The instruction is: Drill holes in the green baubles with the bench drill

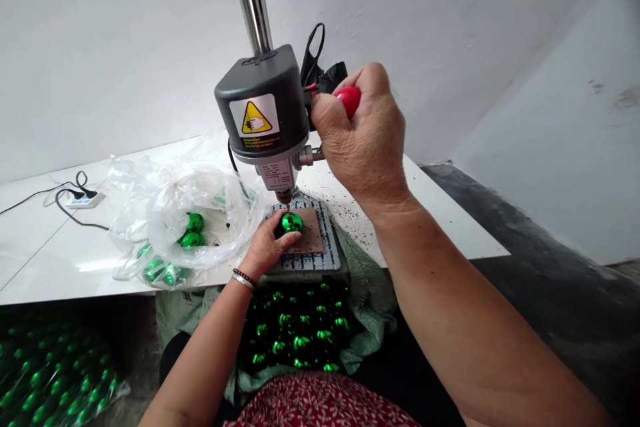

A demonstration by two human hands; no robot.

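Note:
My left hand (270, 245) is closed round the side of a shiny green ball (292, 223), thumb in front and fingers behind. The ball rests on a brown board (311, 233) on the grey slotted base (327, 262) of a bench drill press (263, 103). Just above the ball is the drill's chuck (285, 197); whether the bit touches the ball I cannot tell. My right hand (367, 137), raised beside the machine head, is wrapped round the red knob (349, 101) of the feed lever. Dark specks are scattered on the ball and the base.
Left of the drill lies a clear plastic bag (165, 187) with several green balls. A power strip (86, 200) with black cords is on the white table (50, 260). A green sack (367, 293) full of balls hangs below the base. Another bag of balls (50, 373) stands lower left.

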